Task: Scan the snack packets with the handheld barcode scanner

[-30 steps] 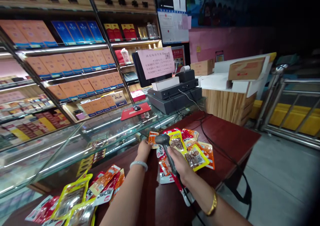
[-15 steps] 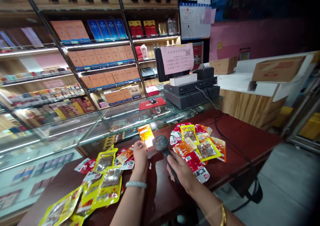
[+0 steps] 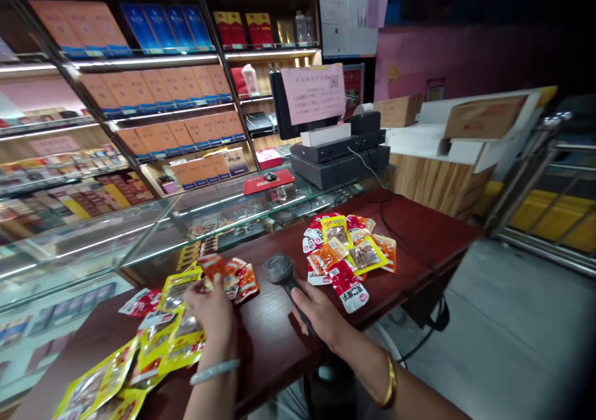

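Note:
My left hand (image 3: 213,305) is over the left pile, its fingers pinched on a small orange snack packet (image 3: 212,263), slightly blurred. Beneath and around that hand lie yellow snack packets (image 3: 161,342), partly hidden by it, with red ones (image 3: 142,300) at the pile's far edge. Just right of the hand, another orange packet (image 3: 246,283) rests on the table. My right hand (image 3: 316,314) is wrapped round the handle of a dark barcode scanner (image 3: 279,268), its head pointing up and away. Farther right sits a second pile of yellow, red and orange packets (image 3: 367,254).
The dark red table (image 3: 274,327) meets a glass display counter (image 3: 153,224) at its far side. A monitor and cash register (image 3: 339,159) stand there, with a cable (image 3: 386,221) trailing across the table. Shelves of boxes (image 3: 162,88) rise behind; cartons (image 3: 484,116) are at right.
My left hand has swung left from in front of the scanner to the left pile, an orange packet in its fingers. The scanner stays in my right hand. The view has shifted right.

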Action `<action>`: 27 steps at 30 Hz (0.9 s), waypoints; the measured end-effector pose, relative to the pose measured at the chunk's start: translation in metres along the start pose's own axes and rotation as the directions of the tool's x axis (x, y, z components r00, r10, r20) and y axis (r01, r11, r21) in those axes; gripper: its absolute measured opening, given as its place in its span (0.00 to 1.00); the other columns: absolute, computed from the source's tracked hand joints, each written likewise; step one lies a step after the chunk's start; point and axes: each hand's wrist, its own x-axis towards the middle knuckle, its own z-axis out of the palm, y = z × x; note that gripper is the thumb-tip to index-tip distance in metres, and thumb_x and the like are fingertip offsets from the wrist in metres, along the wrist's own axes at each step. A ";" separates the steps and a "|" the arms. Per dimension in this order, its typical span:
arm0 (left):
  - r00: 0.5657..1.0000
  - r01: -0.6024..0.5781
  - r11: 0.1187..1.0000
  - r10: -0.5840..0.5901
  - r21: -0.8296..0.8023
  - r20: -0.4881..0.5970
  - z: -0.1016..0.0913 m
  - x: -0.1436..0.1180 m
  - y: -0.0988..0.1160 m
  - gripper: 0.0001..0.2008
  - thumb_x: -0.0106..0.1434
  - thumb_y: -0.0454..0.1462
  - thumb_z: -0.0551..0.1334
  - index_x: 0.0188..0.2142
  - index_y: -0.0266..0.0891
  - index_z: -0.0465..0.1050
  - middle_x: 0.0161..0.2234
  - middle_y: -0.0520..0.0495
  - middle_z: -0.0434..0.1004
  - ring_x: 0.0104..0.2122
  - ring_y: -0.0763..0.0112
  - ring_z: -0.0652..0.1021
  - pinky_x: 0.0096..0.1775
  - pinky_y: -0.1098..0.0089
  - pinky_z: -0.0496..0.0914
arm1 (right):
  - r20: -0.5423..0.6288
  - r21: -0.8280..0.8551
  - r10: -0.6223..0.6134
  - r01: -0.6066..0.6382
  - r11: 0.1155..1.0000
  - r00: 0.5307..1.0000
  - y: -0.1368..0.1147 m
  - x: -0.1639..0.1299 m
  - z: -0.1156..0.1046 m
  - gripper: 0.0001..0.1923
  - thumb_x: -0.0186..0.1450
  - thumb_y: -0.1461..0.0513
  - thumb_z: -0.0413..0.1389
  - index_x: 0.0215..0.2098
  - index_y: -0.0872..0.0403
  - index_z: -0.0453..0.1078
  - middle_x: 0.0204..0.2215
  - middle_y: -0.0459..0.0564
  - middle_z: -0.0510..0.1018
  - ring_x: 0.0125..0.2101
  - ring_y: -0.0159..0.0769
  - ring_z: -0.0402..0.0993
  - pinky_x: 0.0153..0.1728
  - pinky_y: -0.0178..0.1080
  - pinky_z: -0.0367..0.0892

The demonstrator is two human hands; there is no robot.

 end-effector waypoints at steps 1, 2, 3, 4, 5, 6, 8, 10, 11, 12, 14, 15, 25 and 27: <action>0.997 -0.058 0.994 0.063 0.092 -0.055 -0.003 0.001 0.001 0.24 0.56 0.49 0.65 0.47 0.41 0.63 0.48 0.40 0.71 0.50 0.52 0.73 0.57 0.46 0.65 | -0.007 -0.005 0.003 -0.003 1.000 1.000 0.000 -0.002 -0.003 0.38 0.59 0.33 0.56 0.50 0.53 0.69 0.16 0.35 0.65 0.15 0.26 0.58 0.19 0.32 0.57; 0.990 -0.116 0.980 0.128 0.161 -0.066 -0.004 0.000 0.004 0.26 0.56 0.49 0.65 0.49 0.40 0.63 0.52 0.37 0.69 0.54 0.49 0.70 0.60 0.44 0.61 | -0.016 -0.011 0.004 -0.004 1.000 1.000 -0.001 -0.004 -0.007 0.37 0.59 0.33 0.56 0.49 0.53 0.69 0.16 0.35 0.65 0.15 0.26 0.58 0.19 0.32 0.57; 0.980 -0.182 0.962 0.194 0.202 -0.042 -0.002 -0.002 0.009 0.27 0.57 0.49 0.65 0.50 0.39 0.63 0.53 0.36 0.68 0.56 0.47 0.69 0.62 0.43 0.59 | -0.023 -0.015 0.004 -0.004 1.000 1.000 -0.002 -0.007 -0.010 0.36 0.60 0.33 0.56 0.48 0.53 0.69 0.17 0.35 0.65 0.15 0.26 0.59 0.19 0.32 0.57; 0.967 -0.254 0.943 0.254 0.215 0.027 0.002 -0.007 0.014 0.25 0.58 0.50 0.63 0.50 0.39 0.65 0.53 0.36 0.69 0.57 0.47 0.69 0.62 0.44 0.59 | -0.030 -0.014 0.001 -0.002 1.000 1.000 -0.003 -0.009 -0.015 0.35 0.60 0.33 0.56 0.47 0.53 0.68 0.17 0.35 0.65 0.15 0.26 0.59 0.19 0.32 0.57; 0.945 -0.320 0.925 0.298 0.206 0.131 0.008 -0.013 0.020 0.23 0.59 0.49 0.62 0.48 0.39 0.67 0.50 0.37 0.72 0.55 0.48 0.71 0.61 0.45 0.61 | -0.040 -0.009 -0.006 0.006 1.000 0.999 -0.004 -0.012 -0.019 0.34 0.60 0.34 0.56 0.46 0.52 0.68 0.18 0.35 0.65 0.15 0.26 0.58 0.19 0.32 0.56; 0.910 -0.378 0.907 0.328 0.184 0.252 0.017 -0.021 0.026 0.20 0.59 0.49 0.61 0.46 0.39 0.70 0.47 0.38 0.74 0.53 0.49 0.73 0.59 0.48 0.63 | -0.051 -0.001 -0.017 0.017 1.000 0.999 -0.005 -0.015 -0.024 0.33 0.60 0.34 0.56 0.45 0.52 0.68 0.18 0.35 0.65 0.15 0.25 0.58 0.19 0.32 0.56; 0.803 -0.461 0.878 0.353 0.125 0.481 0.037 -0.043 0.040 0.16 0.60 0.46 0.61 0.43 0.40 0.74 0.44 0.39 0.78 0.49 0.51 0.76 0.56 0.52 0.67 | -0.087 0.021 -0.035 0.037 0.999 0.996 -0.007 -0.020 -0.033 0.32 0.60 0.34 0.57 0.42 0.52 0.67 0.19 0.36 0.65 0.16 0.25 0.57 0.19 0.32 0.56; 0.683 -0.517 0.851 0.344 0.093 0.644 0.057 -0.068 0.055 0.16 0.60 0.42 0.62 0.46 0.41 0.76 0.46 0.38 0.80 0.49 0.51 0.77 0.54 0.55 0.68 | -0.138 0.047 -0.039 0.046 0.998 0.990 -0.008 -0.026 -0.043 0.31 0.60 0.34 0.57 0.39 0.51 0.66 0.19 0.36 0.64 0.16 0.25 0.56 0.18 0.31 0.55; 0.633 -0.542 0.835 0.328 0.098 0.701 0.066 -0.081 0.062 0.17 0.59 0.40 0.62 0.48 0.42 0.77 0.48 0.37 0.80 0.51 0.50 0.77 0.53 0.55 0.68 | -0.162 0.060 -0.038 0.048 0.997 0.986 -0.009 -0.029 -0.048 0.31 0.60 0.34 0.58 0.38 0.51 0.66 0.18 0.36 0.64 0.16 0.25 0.56 0.18 0.31 0.54; 0.589 -0.567 0.816 0.307 0.112 0.747 0.074 -0.093 0.069 0.19 0.60 0.39 0.62 0.51 0.42 0.77 0.51 0.37 0.79 0.52 0.49 0.76 0.53 0.56 0.67 | -0.187 0.074 -0.038 0.052 0.996 0.982 -0.009 -0.032 -0.053 0.30 0.60 0.34 0.58 0.37 0.51 0.65 0.18 0.35 0.63 0.15 0.25 0.55 0.18 0.31 0.54; 0.511 -0.617 0.774 0.256 0.143 0.820 0.087 -0.113 0.082 0.22 0.61 0.38 0.61 0.55 0.43 0.75 0.56 0.35 0.77 0.55 0.47 0.74 0.52 0.55 0.67 | -0.227 0.100 -0.041 0.065 0.993 0.973 -0.009 -0.037 -0.061 0.30 0.60 0.34 0.58 0.36 0.51 0.65 0.17 0.35 0.63 0.15 0.25 0.54 0.18 0.32 0.53; 0.474 -0.639 0.755 0.234 0.149 0.849 0.092 -0.120 0.087 0.22 0.62 0.38 0.61 0.56 0.43 0.75 0.58 0.34 0.75 0.56 0.46 0.73 0.52 0.55 0.66 | -0.244 0.109 -0.044 0.072 0.991 0.969 -0.009 -0.038 -0.065 0.30 0.59 0.34 0.58 0.36 0.51 0.64 0.16 0.35 0.63 0.14 0.25 0.55 0.17 0.32 0.53; 0.388 -0.754 0.636 0.234 0.162 0.891 0.102 -0.125 0.088 0.18 0.60 0.46 0.66 0.46 0.40 0.75 0.50 0.34 0.79 0.54 0.46 0.75 0.48 0.58 0.65 | -0.300 0.130 -0.073 0.116 0.985 0.951 -0.011 -0.024 -0.085 0.30 0.59 0.35 0.59 0.34 0.51 0.62 0.16 0.35 0.64 0.14 0.25 0.55 0.18 0.31 0.54; 0.436 -0.730 0.660 0.253 0.175 0.864 0.099 -0.118 0.085 0.16 0.61 0.44 0.66 0.46 0.40 0.75 0.47 0.36 0.81 0.51 0.48 0.76 0.45 0.60 0.65 | -0.298 0.129 -0.085 0.128 0.983 0.951 -0.011 -0.014 -0.085 0.30 0.59 0.35 0.59 0.33 0.51 0.62 0.15 0.35 0.64 0.14 0.25 0.55 0.17 0.31 0.54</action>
